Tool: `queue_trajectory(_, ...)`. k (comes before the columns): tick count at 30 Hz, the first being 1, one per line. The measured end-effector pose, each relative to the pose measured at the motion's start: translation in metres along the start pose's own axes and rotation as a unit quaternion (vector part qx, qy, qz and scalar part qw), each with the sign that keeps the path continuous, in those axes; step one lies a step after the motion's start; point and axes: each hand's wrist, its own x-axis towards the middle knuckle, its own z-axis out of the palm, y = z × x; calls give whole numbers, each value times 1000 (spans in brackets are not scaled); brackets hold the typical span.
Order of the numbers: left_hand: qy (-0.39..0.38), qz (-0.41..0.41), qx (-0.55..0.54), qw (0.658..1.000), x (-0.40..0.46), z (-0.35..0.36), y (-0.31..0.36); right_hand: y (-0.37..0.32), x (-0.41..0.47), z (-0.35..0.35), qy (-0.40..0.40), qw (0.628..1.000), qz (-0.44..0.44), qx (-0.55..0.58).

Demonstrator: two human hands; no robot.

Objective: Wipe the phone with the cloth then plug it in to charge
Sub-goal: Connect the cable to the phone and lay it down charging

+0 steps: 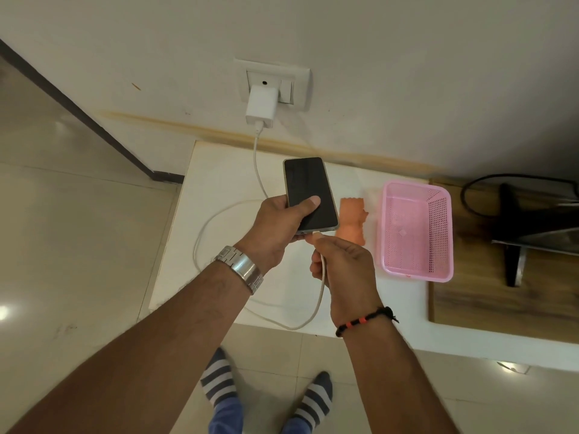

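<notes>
phone [310, 193], dark screen up, is gripped in the left hand [275, 228] above the white table [219, 183]. right hand [343, 270] pinches the charging cable plug [317, 235] at its bottom edge. orange cloth [352, 222] lies at three o'clock.

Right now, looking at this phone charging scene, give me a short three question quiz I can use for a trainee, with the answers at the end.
1. True or false: the cloth lies inside the pink basket.
2. Which hand holds the phone? A) left hand B) right hand
3. Fill in: the right hand pinches the cable plug at the phone's ____ edge.

Key:
1. False; the cloth lies on the white table beside the basket.
2. A.
3. Bottom; the cable runs from the charger in the wall socket.
</notes>
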Motion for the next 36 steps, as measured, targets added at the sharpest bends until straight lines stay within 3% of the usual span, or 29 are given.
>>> queue_trajectory(3,0,-9,-6,1000,2,0,2,0,-2,4,-6,1000,-2,7)
queue_trajectory(10,-15,-117,-94,989,7,-10,18,5,-25,-5,-75,996,34,19)
queue_trajectory(20,3,-66,-71,995,7,-4,8,-1,-13,2,-4,999,27,31)
queue_trajectory(36,18,-51,-66,996,3,-11,-4,9,-6,9,-10,1000,0,-4)
